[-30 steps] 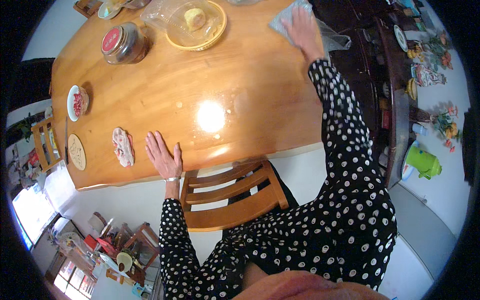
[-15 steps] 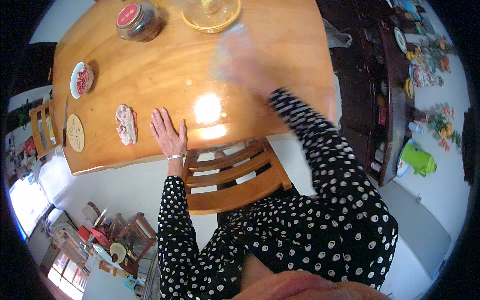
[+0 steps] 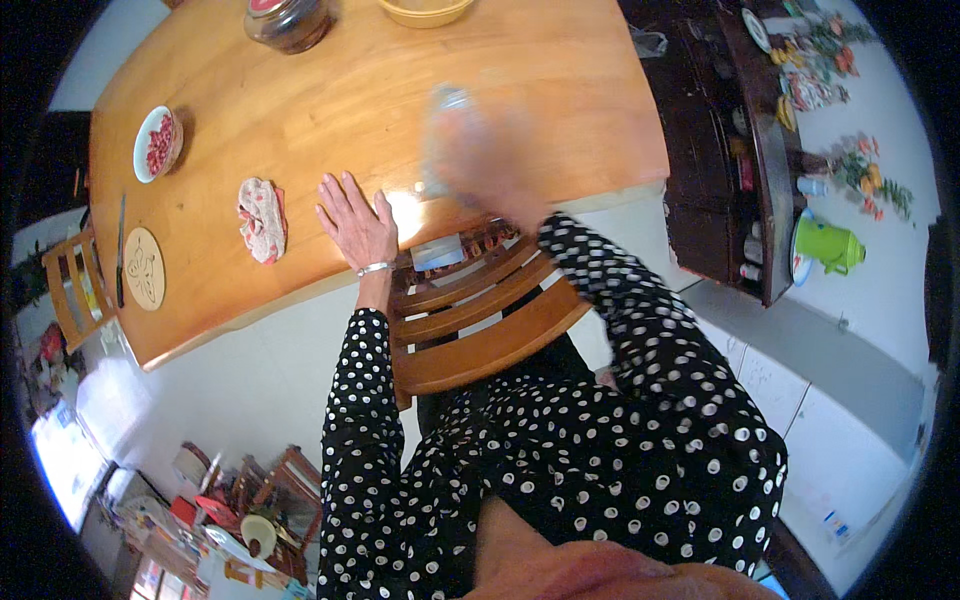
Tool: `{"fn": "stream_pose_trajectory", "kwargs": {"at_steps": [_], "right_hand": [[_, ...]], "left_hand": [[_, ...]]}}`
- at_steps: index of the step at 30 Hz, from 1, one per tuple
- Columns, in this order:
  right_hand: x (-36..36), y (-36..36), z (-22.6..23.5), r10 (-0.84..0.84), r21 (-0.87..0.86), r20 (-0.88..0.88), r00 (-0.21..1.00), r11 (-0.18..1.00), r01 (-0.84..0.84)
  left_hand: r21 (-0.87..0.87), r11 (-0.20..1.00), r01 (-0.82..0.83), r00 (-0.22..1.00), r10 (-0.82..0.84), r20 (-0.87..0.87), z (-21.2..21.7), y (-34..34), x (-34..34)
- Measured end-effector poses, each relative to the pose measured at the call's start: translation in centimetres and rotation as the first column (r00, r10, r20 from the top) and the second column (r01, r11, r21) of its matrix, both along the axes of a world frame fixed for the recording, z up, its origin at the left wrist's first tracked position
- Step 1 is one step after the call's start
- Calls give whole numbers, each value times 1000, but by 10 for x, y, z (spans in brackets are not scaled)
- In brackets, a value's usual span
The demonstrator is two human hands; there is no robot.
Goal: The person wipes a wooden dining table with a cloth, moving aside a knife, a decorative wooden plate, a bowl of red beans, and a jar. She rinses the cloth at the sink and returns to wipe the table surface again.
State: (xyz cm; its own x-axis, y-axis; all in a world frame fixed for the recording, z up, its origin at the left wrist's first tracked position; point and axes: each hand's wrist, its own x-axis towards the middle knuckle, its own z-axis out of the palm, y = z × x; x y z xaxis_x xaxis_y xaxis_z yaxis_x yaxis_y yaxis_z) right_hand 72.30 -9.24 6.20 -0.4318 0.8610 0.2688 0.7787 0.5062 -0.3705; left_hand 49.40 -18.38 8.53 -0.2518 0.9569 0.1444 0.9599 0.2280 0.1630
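My left hand [image 3: 358,228] lies flat near the table's front edge, fingers stretched out and holding nothing. A bracelet circles its wrist. To its left is a crumpled white cloth with red marks [image 3: 262,222], which the hand does not touch. My right hand [image 3: 485,165] is over the wooden table [image 3: 330,120], smeared by motion. Under and beside its fingers shows a pale bluish-grey cloth [image 3: 447,105], also blurred. The exact finger shape cannot be made out.
A wooden chair [image 3: 490,345] stands between me and the table. On the left are a white bowl of red pieces [image 3: 158,145], a knife [image 3: 120,255] and a round wooden board [image 3: 146,268]. A dark glass jar [image 3: 290,28] and a yellow-rimmed basket [image 3: 425,14] sit farther back.
My right hand has swept nearer to me with the cloth, still blurred. The whole view has shifted, with jar and basket higher in the picture. My left hand stays flat on the table.
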Motion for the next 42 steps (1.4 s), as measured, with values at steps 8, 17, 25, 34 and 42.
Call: {"fn": "stream_pose_trajectory", "kwargs": {"at_steps": [8, 17, 25, 34, 42], "right_hand": [[121, -5, -2, -222, 212, -27, 975, 951, 223], [11, 39, -1, -72, 8, -27, 997, 997, 72], [62, 7, 30, 15, -253, 168, 986, 967, 28], [21, -35, 1, -169, -9, 75, 983, 985, 170], [-89, -51, 12, 47, -91, 240, 970, 996, -26]], "left_hand": [[42, 999, 34, 999, -36, 37, 1, -3, 2], [36, 999, 16, 999, -17, 31, -4, -2, 5], [233, 959, 163, 928, -229, 294, 6, -30, -48], [191, 964, -183, 978, 159, 136, 13, -29, -164], [103, 992, -78, 858, 14, 513, 9, -50, -223]]}}
